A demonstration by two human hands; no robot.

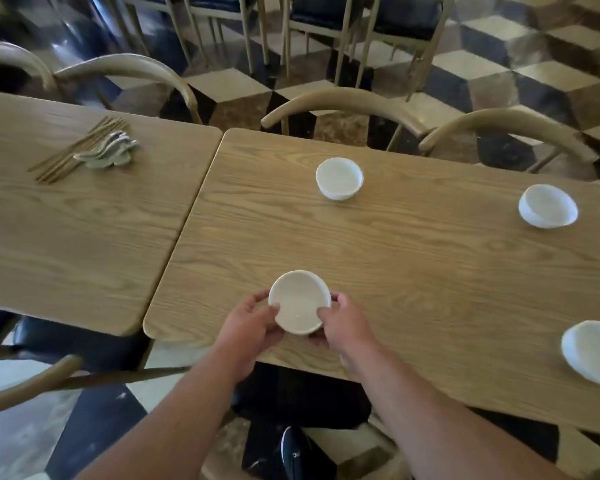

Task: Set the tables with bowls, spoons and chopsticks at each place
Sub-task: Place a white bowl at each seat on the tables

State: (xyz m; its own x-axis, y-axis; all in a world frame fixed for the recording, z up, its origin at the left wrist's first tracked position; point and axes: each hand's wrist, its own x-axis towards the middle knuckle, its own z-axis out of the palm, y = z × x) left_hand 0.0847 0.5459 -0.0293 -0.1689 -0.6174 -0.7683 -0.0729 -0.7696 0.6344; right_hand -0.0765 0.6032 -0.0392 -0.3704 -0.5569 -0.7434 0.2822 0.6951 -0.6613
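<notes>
**mossy:** so what step is this?

**dkw:** Bowl stage, I'd say, and nearly done for this table. Biggest stuff first: the right-hand table [430, 271] has four white bowls, one per place. The left-hand table [66, 237] beside it carries the cutlery pile. Both hands are on the near bowl [298, 303] at the near-left place, close to the table edge. The left hand [253, 323] and right hand [343, 323] each have fingers and thumb curled round its rim, one on each side. Can't tell if its base is on the wood yet.

**mossy:** and next?

**dkw:** My guess: settle it flat, let go, then head for the pile. That's well apart from here on the other table, so it calls for a reach or a step to the left.

**mossy:** how's the bowl look?

**dkw:** Small, round, plain glossy white, mouth up, nothing in it. Same as the far bowl [339, 178] across from it. Smaller still: the chopsticks [77, 150] lie in a loose fanned bundle, with the spoons [108, 152] nested together and touching them. Those probably need peeling apart one by one.
</notes>
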